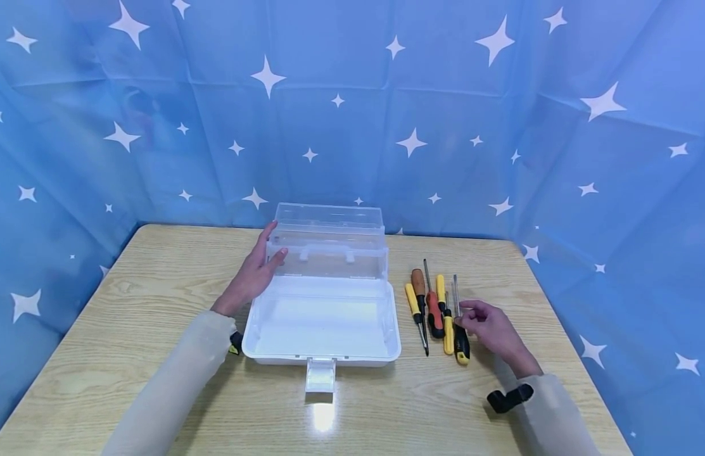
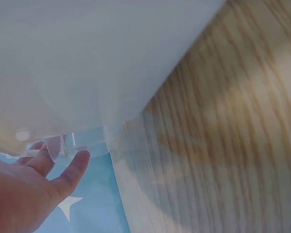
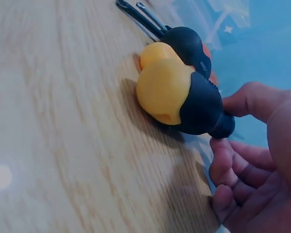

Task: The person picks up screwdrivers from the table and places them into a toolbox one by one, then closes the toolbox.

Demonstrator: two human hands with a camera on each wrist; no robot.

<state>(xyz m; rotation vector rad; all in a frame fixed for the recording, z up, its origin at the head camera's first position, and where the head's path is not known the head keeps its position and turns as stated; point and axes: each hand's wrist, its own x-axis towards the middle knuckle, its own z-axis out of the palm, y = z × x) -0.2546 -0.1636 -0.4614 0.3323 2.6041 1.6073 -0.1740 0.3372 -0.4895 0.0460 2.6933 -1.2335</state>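
A white toolbox (image 1: 323, 323) stands on the table with its translucent lid (image 1: 329, 237) raised and tilted back. My left hand (image 1: 252, 275) holds the lid's left edge, thumb across its front; in the left wrist view the fingers (image 2: 70, 174) are at the clear plastic. To the right of the box, my right hand (image 1: 491, 326) pinches a black-and-yellow screwdriver (image 1: 462, 345) by thumb and fingertips where the handle narrows into the shaft. The right wrist view shows its handle (image 3: 165, 92) end-on, low over the wood, with other handles right behind it.
Left of the pinched one lie several more screwdrivers, among them a red-and-black one (image 1: 434, 316), a brown-handled one (image 1: 417, 282) and a yellow one (image 1: 412, 301). The box's front latch (image 1: 320, 377) hangs down. Blue star-patterned cloth (image 1: 341, 126) stands behind the wooden table (image 1: 175, 272).
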